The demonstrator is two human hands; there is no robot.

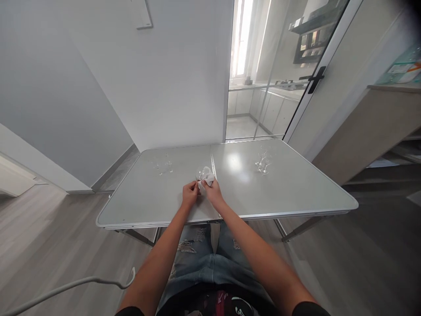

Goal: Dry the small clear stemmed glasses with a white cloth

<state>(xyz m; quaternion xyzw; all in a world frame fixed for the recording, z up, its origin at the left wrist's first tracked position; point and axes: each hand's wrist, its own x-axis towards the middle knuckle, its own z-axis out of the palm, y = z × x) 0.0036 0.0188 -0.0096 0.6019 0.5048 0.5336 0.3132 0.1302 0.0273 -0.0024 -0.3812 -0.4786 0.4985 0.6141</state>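
Note:
In the head view my left hand [190,194] is closed, its fingers pinched on the near end of a small clear, glass-like object [199,174]. My right hand [213,193] grips a crumpled white cloth [208,176], pressed against that object. Both hands meet just above the near middle of the table. Fingers and cloth hide much of the clear object, so its exact kind cannot be made out.
A pale folding table [296,184] with a metal rim spans the view. Several clear pieces [164,166] lie at its left, and a cluster of shiny clear pieces [263,164] at its right. Behind are a white wall [177,87] and a glass door [263,87]. A grey cable [88,279] shows lower left.

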